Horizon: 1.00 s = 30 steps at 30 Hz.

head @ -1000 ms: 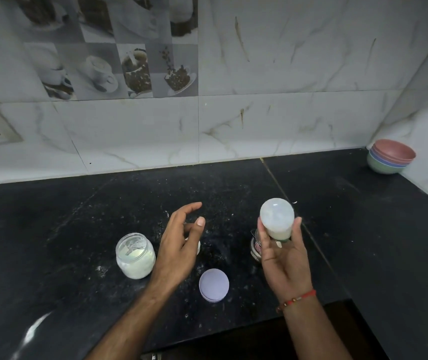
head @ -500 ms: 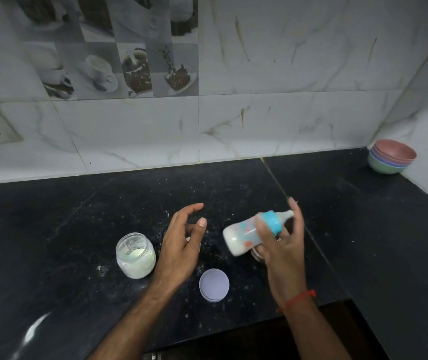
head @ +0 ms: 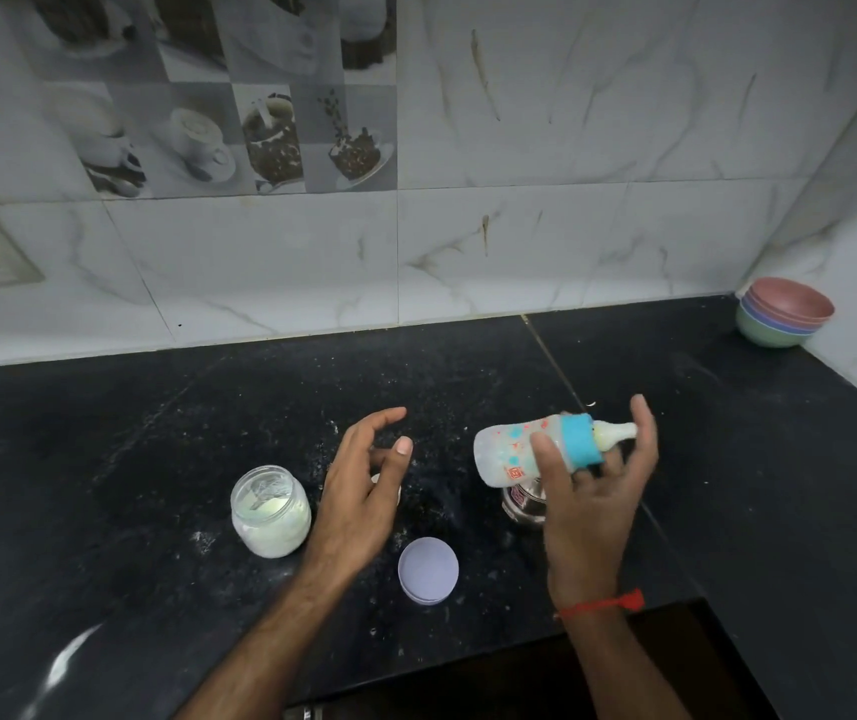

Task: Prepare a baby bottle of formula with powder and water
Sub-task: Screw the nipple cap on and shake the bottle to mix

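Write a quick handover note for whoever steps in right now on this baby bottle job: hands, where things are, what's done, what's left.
Right hand: holds the baby bottle on its side above the counter, teat pointing right, blue collar on, milky liquid inside.
Left hand: open, empty, hovering.
Powder jar: open on the counter, left of the left hand; its lilac lid lies nearer the front edge.
Steel cup: under the bottle.
Done: filled, capped.
Left: probably finish mixing, set bottle upright, close jar.
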{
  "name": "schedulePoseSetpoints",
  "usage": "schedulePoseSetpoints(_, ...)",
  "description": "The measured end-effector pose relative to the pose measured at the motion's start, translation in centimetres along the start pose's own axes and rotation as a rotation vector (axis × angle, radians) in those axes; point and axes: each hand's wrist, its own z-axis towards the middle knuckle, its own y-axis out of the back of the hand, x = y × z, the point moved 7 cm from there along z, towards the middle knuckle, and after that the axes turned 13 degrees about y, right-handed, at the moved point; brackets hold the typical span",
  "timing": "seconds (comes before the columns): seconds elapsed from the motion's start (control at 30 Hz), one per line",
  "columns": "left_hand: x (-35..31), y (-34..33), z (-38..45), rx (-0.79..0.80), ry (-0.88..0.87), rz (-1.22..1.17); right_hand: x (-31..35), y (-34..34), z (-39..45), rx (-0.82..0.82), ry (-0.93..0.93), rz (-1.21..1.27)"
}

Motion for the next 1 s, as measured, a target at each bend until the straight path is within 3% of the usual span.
schedulePoseSetpoints(0.1,0.2,-0.1,0.1,-0.011,0.006,-0.003,2.5,-1.7,-0.9,0.309,0.522,-0.354)
schedulePoseSetpoints(0.13,0.2,-0.1,0.1,-0.014,0.005,0.005,2.2,-2.6,-1.3,0.439,0.553,-0.448)
schedulePoseSetpoints(0.2,0.2,-0.3,0.1,-0.013,0.003,0.019,0.5,-3.7,-2.0,0.658,0.381,-0.562)
schedulePoseSetpoints(0.23,0.2,-0.4,0.1,-0.009,-0.001,0.022,0.3,-3.6,-2.0,0.682,0.337,-0.586)
schedulePoseSetpoints(0.43,0.7,-0.3,0.4,-0.017,0.004,0.018,4.5,-3.0,-0.8,0.366,0.679,-0.386)
schedulePoseSetpoints(0.6,0.6,-1.1,0.2,0.007,-0.005,0.041,0.6,-4.5,-1.6,0.706,0.314,-0.611)
schedulePoseSetpoints(0.67,0.6,-1.0,0.1,0.002,-0.017,0.05,2.1,-4.1,-1.0,0.594,0.367,-0.531)
schedulePoseSetpoints(0.8,1.0,-0.7,0.1,-0.013,0.008,0.045,5.2,-2.9,-0.5,0.34,0.682,-0.371)
schedulePoseSetpoints(0.83,0.9,-0.7,0.1,-0.013,0.004,0.051,4.6,-3.3,-0.5,0.37,0.647,-0.402)
schedulePoseSetpoints(0.93,0.4,-1.1,-0.2,0.014,-0.022,0.058,0.3,-4.1,-1.8,0.708,0.302,-0.622)
schedulePoseSetpoints(1.0,0.3,-1.0,-0.4,0.014,-0.044,0.069,0.9,-3.6,-1.5,0.663,0.317,-0.59)
